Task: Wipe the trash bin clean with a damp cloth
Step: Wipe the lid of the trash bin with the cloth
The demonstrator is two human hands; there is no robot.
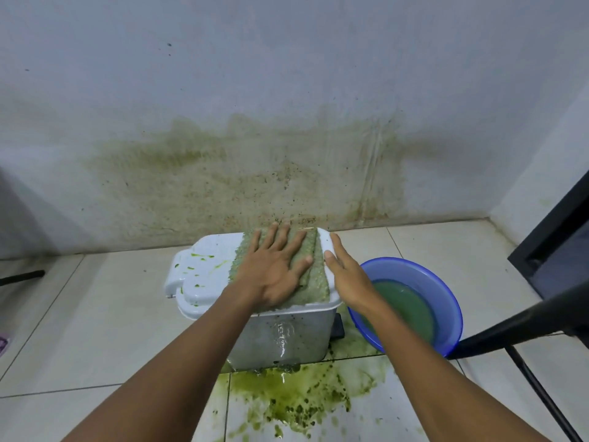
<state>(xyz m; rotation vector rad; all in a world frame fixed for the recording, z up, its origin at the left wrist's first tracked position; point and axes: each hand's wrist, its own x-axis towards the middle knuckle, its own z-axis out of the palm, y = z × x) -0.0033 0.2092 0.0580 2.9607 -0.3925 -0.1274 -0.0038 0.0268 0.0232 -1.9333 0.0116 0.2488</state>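
Now mid-wipe — left hand (274, 269), fingers (299, 240) spread flat, presses cloth (314, 283) on trash bin (207, 282) lid, on floor by wall; right hand (344, 272), straight-fingered, rests on lid edge — next, probably sweep left over green splatters (202, 256)

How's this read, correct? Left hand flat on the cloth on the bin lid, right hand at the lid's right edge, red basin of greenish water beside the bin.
The basin is blue, not red, per the head view. The left hand flat on the cloth on the bin lid, right hand at its right edge: correct.
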